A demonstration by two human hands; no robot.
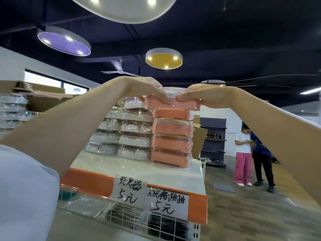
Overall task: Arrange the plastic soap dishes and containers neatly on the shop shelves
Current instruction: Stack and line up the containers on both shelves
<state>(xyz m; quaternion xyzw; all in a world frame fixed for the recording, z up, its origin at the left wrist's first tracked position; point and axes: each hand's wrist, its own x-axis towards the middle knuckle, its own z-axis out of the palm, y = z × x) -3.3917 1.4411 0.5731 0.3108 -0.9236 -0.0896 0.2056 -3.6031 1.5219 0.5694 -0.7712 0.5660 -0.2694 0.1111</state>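
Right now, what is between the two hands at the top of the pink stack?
The head view shows a wrapped pink soap dish between them; the left hand and right hand grip its ends above the pink stack.

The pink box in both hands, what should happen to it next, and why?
Probably ease the pink box down and a bit right so it sits square on the pink stack. The left hand and right hand grip its ends, and its left edge sticks out past the box below, over the white stack.
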